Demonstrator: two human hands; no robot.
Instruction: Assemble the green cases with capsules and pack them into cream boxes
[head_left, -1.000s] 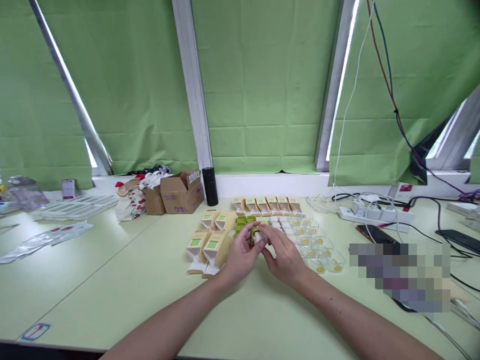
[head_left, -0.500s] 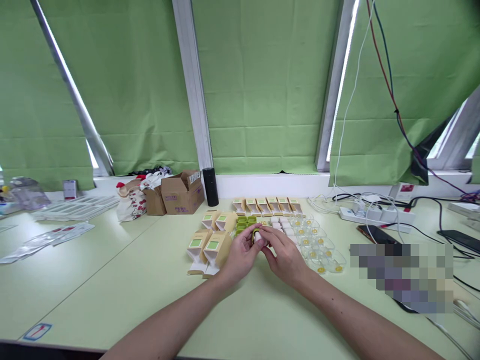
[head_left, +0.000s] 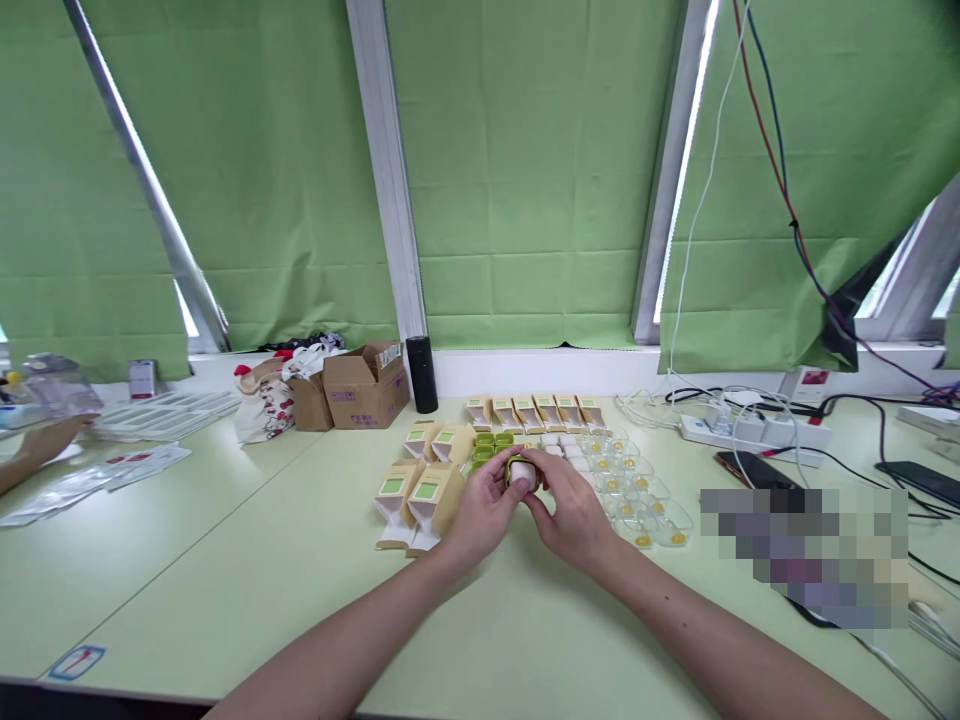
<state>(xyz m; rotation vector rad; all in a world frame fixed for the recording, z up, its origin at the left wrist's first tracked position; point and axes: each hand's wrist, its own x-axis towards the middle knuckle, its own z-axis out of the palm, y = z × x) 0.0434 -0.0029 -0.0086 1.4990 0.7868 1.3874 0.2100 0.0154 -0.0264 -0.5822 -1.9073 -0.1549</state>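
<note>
In front of me, between both hands, is a small rounded white block (head_left: 523, 475) with an olive-green shell round its upper left edge. My left hand (head_left: 486, 503) is closed on it from the left, thumb against the white face. From the right my right hand (head_left: 571, 505) closes its fingers on the other side. Behind the hands sit several olive-green shells (head_left: 493, 441) and rows of white blocks (head_left: 574, 452). Clear plastic trays with yellow round pieces (head_left: 641, 483) lie beside my right hand. Open cardboard boxes with green labels (head_left: 427, 492) lie by my left hand.
More small boxes (head_left: 534, 413) line up at the back. A brown carton (head_left: 365, 385), a black cylinder (head_left: 421, 374) and a patterned bag (head_left: 265, 402) stand back left. Power strips (head_left: 750, 430), cables and a phone (head_left: 757, 468) lie right. Another person's hand (head_left: 56, 437) is far left.
My right fingers have drawn back a little to the right, so more of the white block shows. Another person's hand has come in at the far left.
</note>
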